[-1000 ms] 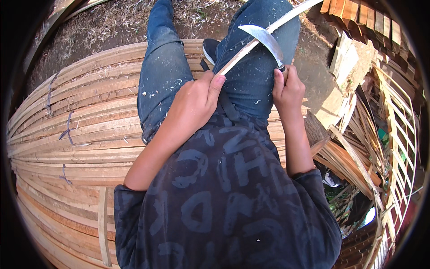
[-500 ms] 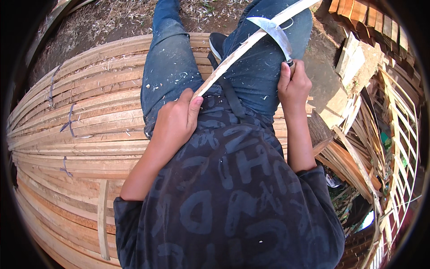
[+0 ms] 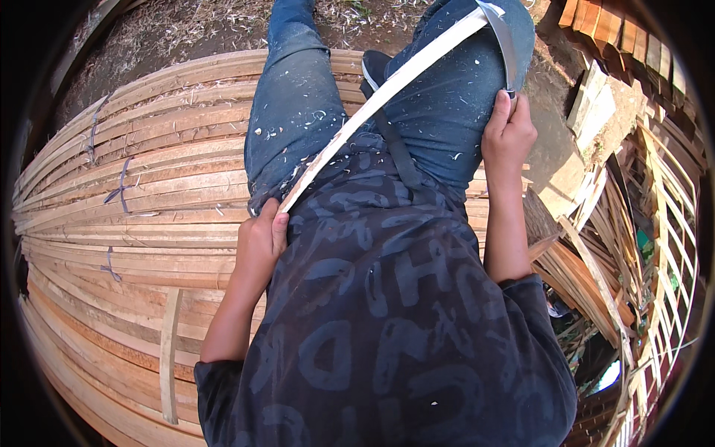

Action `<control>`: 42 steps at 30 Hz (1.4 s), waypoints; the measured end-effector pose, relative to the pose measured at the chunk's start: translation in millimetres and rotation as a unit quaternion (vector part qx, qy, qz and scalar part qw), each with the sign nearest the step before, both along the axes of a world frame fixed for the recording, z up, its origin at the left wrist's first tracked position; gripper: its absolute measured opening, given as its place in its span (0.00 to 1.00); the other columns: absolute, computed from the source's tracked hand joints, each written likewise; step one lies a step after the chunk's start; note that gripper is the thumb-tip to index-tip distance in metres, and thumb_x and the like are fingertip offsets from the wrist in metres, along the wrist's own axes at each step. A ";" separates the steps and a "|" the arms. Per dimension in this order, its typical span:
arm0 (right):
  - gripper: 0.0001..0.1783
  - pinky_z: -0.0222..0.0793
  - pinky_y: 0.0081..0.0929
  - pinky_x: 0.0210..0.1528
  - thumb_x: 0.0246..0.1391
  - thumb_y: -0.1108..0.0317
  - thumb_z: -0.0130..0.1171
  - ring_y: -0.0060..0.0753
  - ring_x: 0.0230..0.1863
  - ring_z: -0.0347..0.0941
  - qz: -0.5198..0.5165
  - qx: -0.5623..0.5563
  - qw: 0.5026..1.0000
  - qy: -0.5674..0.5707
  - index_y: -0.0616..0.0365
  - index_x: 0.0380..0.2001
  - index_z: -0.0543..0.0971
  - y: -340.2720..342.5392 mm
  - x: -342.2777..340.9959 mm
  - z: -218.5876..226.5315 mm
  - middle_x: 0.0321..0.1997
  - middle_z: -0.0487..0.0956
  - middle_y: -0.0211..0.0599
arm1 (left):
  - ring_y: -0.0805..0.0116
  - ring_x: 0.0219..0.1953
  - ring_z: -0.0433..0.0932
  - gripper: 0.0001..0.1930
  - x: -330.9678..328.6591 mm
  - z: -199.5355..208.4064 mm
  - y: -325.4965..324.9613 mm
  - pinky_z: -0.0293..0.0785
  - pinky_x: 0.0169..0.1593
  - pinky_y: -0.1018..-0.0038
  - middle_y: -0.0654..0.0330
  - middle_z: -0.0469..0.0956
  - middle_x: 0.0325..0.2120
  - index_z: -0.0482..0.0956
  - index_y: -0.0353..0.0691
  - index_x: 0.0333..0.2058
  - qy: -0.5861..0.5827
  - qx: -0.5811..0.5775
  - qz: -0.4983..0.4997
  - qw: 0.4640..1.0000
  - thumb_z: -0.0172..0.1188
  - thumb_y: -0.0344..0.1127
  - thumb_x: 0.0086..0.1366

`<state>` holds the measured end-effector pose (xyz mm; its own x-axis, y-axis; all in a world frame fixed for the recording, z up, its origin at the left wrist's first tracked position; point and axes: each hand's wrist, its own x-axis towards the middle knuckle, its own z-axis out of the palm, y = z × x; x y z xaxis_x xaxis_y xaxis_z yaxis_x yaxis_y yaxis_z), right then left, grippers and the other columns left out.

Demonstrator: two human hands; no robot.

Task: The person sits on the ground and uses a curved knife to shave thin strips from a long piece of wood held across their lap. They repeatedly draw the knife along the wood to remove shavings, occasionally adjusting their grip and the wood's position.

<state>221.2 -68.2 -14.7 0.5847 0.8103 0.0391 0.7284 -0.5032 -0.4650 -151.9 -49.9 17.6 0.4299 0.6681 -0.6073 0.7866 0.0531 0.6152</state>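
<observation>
My left hand (image 3: pixel 261 244) grips the near end of a long, pale wooden strip (image 3: pixel 383 98), close to my left hip. The strip slants up to the right across my lap, and its far end lies over my right thigh. In my right hand (image 3: pixel 509 134) is the handle of a sickle (image 3: pixel 505 46), fingers wrapped round it. The curved metal blade rises from my fist, and its upper part meets the strip near the far end. Whether the edge bites into the wood I cannot tell.
Stacked wooden slats (image 3: pixel 171 179) tied with dark strips spread under me and to the left. A short loose slat (image 3: pixel 170 357) lies across them. Offcuts (image 3: pixel 581 279) and a lattice of thin strips (image 3: pixel 666 276) stand at right. Boards (image 3: pixel 625 37) are stacked at far right.
My left hand has drawn the strip back toward my left hip. The sickle has moved up and slightly right, so its blade now meets the strip near its far end.
</observation>
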 end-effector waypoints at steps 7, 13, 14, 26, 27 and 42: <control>0.11 0.67 0.34 0.24 0.59 0.62 0.54 0.49 0.21 0.74 0.041 0.049 0.998 0.012 0.60 0.30 0.72 -11.2 4.5 -3.7 0.18 0.73 0.45 | 0.36 0.22 0.72 0.23 13.0 -9.5 6.4 0.65 0.24 0.55 0.41 0.67 0.14 0.70 0.36 0.35 0.003 0.051 0.020 0.999 0.37 0.52 0.71; 0.12 0.66 0.34 0.23 0.57 0.60 0.58 0.50 0.20 0.73 0.073 0.015 0.997 0.009 0.58 0.30 0.73 -12.3 11.5 1.3 0.16 0.72 0.45 | 0.41 0.18 0.74 0.15 60.7 -12.2 37.4 0.68 0.22 0.54 0.45 0.71 0.11 0.71 0.37 0.34 -0.025 0.116 -0.058 0.991 0.48 0.45 0.68; 0.12 0.66 0.34 0.23 0.56 0.60 0.58 0.50 0.20 0.73 0.068 0.007 0.998 0.007 0.58 0.30 0.73 -9.9 10.9 3.5 0.16 0.72 0.45 | 0.42 0.18 0.74 0.16 66.1 -11.6 41.2 0.68 0.22 0.54 0.44 0.71 0.12 0.70 0.36 0.33 -0.039 0.114 -0.055 0.991 0.48 0.46 0.68; 0.14 0.65 0.38 0.21 0.54 0.58 0.60 0.52 0.19 0.72 0.074 0.000 0.996 -0.056 0.57 0.27 0.71 -5.5 8.0 -0.6 0.16 0.72 0.45 | 0.40 0.20 0.74 0.16 50.0 -4.7 24.4 0.67 0.24 0.53 0.42 0.70 0.13 0.71 0.34 0.34 -0.046 0.050 -0.024 0.997 0.48 0.44 0.68; 0.14 0.65 0.38 0.21 0.54 0.58 0.60 0.52 0.19 0.72 0.076 0.001 0.995 -0.058 0.57 0.27 0.71 -5.4 7.2 -1.3 0.16 0.71 0.45 | 0.40 0.20 0.74 0.16 47.0 -4.9 22.9 0.67 0.24 0.53 0.42 0.70 0.13 0.71 0.34 0.34 -0.051 0.048 -0.023 0.997 0.48 0.44 0.68; 0.15 0.64 0.34 0.22 0.60 0.59 0.54 0.50 0.17 0.70 0.012 0.015 0.999 -0.030 0.60 0.25 0.71 -6.5 12.7 -3.6 0.14 0.69 0.44 | 0.40 0.19 0.70 0.21 0.9 23.9 0.2 0.62 0.23 0.59 0.43 0.64 0.12 0.69 0.33 0.29 -0.020 -0.047 0.024 0.998 0.40 0.46 0.71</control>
